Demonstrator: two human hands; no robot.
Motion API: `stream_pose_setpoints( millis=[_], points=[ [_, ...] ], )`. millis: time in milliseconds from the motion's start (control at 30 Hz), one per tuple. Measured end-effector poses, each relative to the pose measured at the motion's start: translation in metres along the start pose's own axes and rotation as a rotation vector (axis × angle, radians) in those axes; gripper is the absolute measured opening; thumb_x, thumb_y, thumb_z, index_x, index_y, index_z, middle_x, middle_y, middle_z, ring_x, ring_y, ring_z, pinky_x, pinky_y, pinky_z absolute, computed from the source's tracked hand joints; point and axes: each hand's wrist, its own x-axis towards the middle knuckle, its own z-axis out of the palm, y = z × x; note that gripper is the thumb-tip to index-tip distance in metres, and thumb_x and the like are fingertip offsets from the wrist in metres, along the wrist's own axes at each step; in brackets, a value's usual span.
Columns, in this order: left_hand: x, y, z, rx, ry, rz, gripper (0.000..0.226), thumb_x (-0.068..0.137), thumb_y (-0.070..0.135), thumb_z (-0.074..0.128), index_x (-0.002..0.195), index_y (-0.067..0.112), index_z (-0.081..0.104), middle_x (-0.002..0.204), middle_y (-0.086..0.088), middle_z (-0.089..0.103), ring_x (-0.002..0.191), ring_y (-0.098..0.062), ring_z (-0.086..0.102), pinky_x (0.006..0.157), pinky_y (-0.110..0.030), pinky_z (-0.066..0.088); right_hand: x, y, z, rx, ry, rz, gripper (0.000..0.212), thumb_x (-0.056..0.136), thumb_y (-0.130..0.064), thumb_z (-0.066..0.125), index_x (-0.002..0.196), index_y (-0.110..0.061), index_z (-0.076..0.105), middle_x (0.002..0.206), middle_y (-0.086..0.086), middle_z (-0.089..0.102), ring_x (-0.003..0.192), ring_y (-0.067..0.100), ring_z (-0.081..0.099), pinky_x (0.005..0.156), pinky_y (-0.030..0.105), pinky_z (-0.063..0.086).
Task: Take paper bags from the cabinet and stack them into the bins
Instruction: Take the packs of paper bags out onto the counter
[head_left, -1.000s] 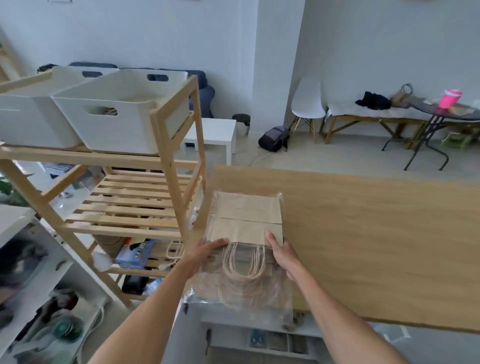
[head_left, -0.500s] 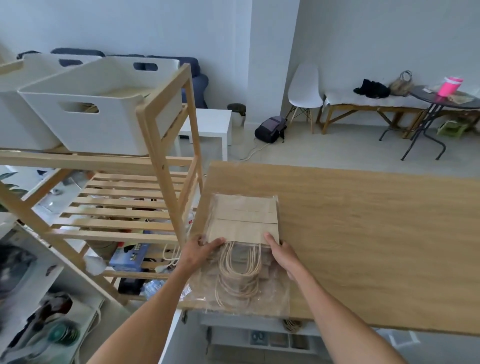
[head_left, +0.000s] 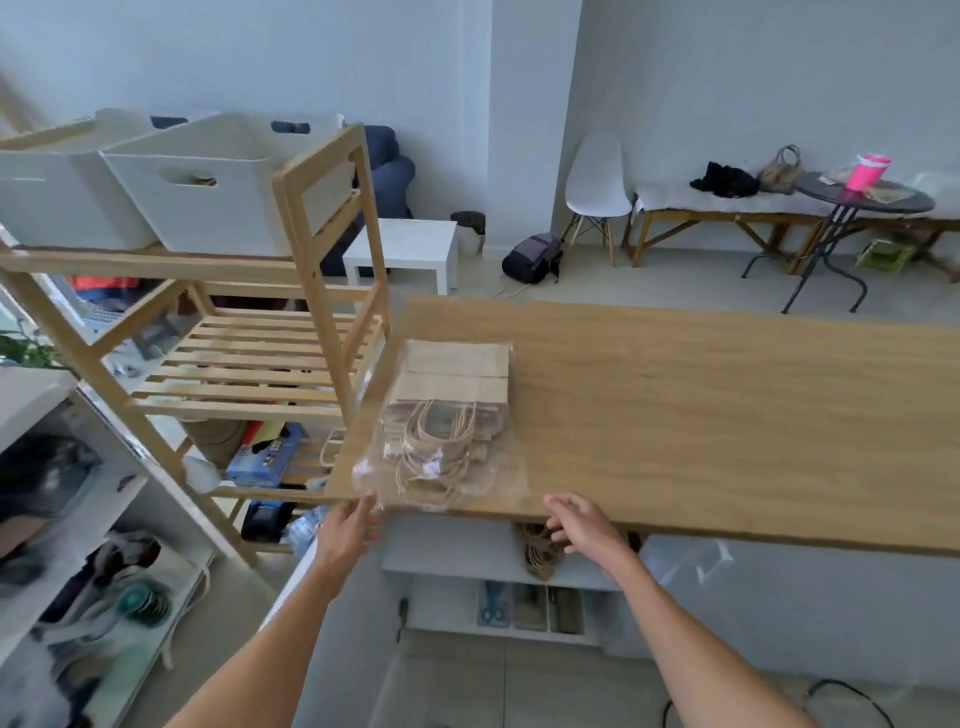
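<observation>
A pack of brown paper bags in clear plastic wrap lies flat on the wooden tabletop, near its left front corner, twine handles toward me. My left hand hovers just off the table's front edge, fingers apart, fingertips at the wrap's near corner. My right hand is open below the edge, apart from the pack. Two white bins stand side by side on top of the wooden rack at the left. More twine-handled bags show in the cabinet under the table.
The slatted rack stands close against the table's left side. A white shelf unit with clutter is at the far left. Beyond the table are a white side table, a backpack, a white chair, a bench and a round black table.
Both hands have let go of the bag pack and drawn back toward me past the table's front edge. The pack stays on the tabletop. The camera has pulled back and tilted down.
</observation>
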Motion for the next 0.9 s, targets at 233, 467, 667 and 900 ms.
stream_pose_setpoints(
  millis=[233,467,667,900],
  points=[
    [-0.044,-0.076,0.047,0.105,-0.099,-0.045,0.030,0.100,0.033,0.058,0.113,0.007,0.062,0.099,-0.015,0.069,0.080,-0.023,0.065,0.068,-0.032,0.050,-0.035,0.089,-0.020,0.341,-0.072,0.211,0.047,0.104,-0.046,0.052,0.138,-0.015,0.057,0.123,0.010,0.066,0.109,0.028,0.066,0.092,0.045,0.054],
    [-0.003,-0.123,0.125,0.176,-0.226,0.074,0.043,0.101,0.049,0.045,0.110,0.014,0.068,0.102,-0.006,0.074,0.099,-0.023,0.070,0.092,-0.040,0.052,0.037,0.140,-0.027,0.454,-0.045,0.276,0.056,0.103,-0.053,0.049,0.145,-0.016,0.053,0.141,0.016,0.058,0.126,0.033,0.058,0.107,0.051,0.047],
    [0.069,-0.148,0.179,0.135,-0.210,0.167,0.054,0.102,0.055,0.036,0.124,0.012,0.060,0.114,-0.009,0.070,0.108,-0.024,0.066,0.103,-0.045,0.049,0.123,0.175,-0.028,0.450,-0.004,0.343,0.073,0.089,-0.074,0.050,0.135,-0.018,0.056,0.132,0.016,0.059,0.122,0.038,0.058,0.105,0.053,0.046],
    [0.156,-0.172,0.245,0.068,-0.273,0.066,0.076,0.096,0.068,0.031,0.147,0.012,0.039,0.135,-0.016,0.059,0.119,-0.029,0.060,0.111,-0.045,0.041,0.236,0.205,-0.010,0.606,0.072,0.371,0.098,0.074,-0.082,0.061,0.140,-0.011,0.052,0.143,0.024,0.051,0.128,0.045,0.051,0.097,0.053,0.045]
  ],
)
